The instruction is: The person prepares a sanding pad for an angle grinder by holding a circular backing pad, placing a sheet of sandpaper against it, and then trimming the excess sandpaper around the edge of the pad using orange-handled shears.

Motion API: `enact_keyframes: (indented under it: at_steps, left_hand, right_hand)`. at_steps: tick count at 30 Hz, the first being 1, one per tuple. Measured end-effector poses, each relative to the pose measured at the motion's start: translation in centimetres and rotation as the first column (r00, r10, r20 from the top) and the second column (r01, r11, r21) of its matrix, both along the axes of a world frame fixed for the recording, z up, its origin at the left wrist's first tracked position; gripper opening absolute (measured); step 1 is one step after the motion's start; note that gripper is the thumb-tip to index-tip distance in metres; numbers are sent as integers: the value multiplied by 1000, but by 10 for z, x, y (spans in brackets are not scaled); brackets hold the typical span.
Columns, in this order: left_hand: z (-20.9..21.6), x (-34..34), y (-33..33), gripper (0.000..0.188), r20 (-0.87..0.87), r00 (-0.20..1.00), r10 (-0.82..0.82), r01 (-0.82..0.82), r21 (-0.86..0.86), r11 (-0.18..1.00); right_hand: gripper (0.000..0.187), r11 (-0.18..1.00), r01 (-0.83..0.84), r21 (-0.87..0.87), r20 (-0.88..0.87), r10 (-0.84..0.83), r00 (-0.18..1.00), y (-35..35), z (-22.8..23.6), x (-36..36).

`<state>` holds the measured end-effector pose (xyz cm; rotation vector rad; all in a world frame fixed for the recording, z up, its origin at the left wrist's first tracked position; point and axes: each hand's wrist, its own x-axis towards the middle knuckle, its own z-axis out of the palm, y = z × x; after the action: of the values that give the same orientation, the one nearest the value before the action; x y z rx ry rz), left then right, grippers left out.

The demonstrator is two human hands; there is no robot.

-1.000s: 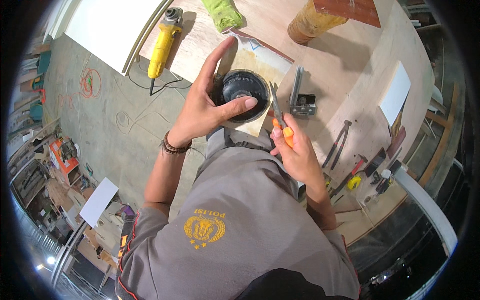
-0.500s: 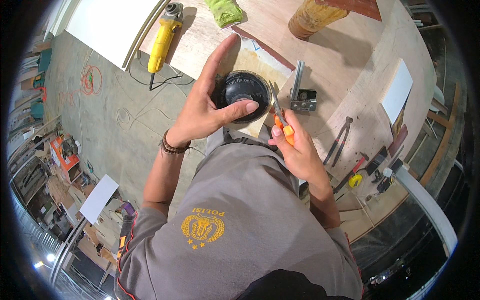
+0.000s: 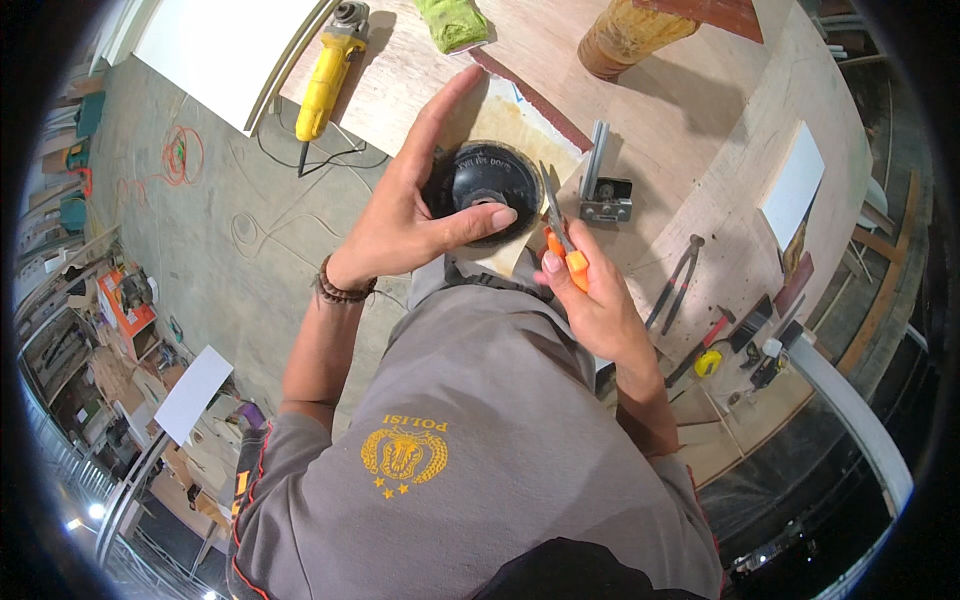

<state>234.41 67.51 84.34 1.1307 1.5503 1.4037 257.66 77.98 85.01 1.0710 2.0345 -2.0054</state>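
My left hand (image 3: 410, 215) presses its thumb on top of a round black backing pad (image 3: 480, 180). Its index finger stretches along the edge of a sandpaper sheet (image 3: 490, 115), and the other fingers are hidden beneath. The sheet lies under the pad, pale back upward, with a curled reddish-brown rim at its far edge. In my right hand (image 3: 595, 285) is a pair of scissors (image 3: 556, 205) with orange handles. The blades point away from me, right beside the pad's right edge, at the sheet's border; they look slightly apart.
A yellow angle grinder (image 3: 332, 75) lies at the far left of the wooden table (image 3: 690, 150). Beyond the sheet are a green cloth (image 3: 452, 22) and a brownish cylinder (image 3: 625, 40). To the right sit a metal bracket (image 3: 607, 198), pincers (image 3: 677, 280), a hammer (image 3: 712, 335) and a tape measure (image 3: 707, 362).
The pad and sheet have shifted very slightly, and the sheet's far rim sits a little higher and farther right. Both hands keep their grips, with hardly any movement.
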Motion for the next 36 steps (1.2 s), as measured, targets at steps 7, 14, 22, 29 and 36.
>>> enact_keyframes:
  at_steps: [7, 14, 22, 29, 36]
  left_hand:
    - [2, 1, -1, 112, 42, 999, -3, 3, -10, 1000]
    - [6, 2, 0, 112, 82, 996, -21, 25, -52, 998]
    - [2, -1, -3, 111, 46, 999, -23, 24, -30, 999]
    - [7, -3, -2, 111, -33, 999, -42, 41, -29, 999]
    - [2, 0, 0, 110, 65, 998, -10, 9, 15, 1000]
  right_hand:
    - [51, 995, 17, -103, -18, -18, 1000, 4, 1, -3]
    - [43, 994, 31, 103, -138, -16, 990, -4, -14, -1]
    - [47, 994, 25, -109, 12, -24, 1000, 1, 4, -7]
    - [40, 993, 87, -75, -125, -96, 987, -6, -10, -7]
    - [41, 999, 27, 41, -23, -26, 999, -1, 0, -7]
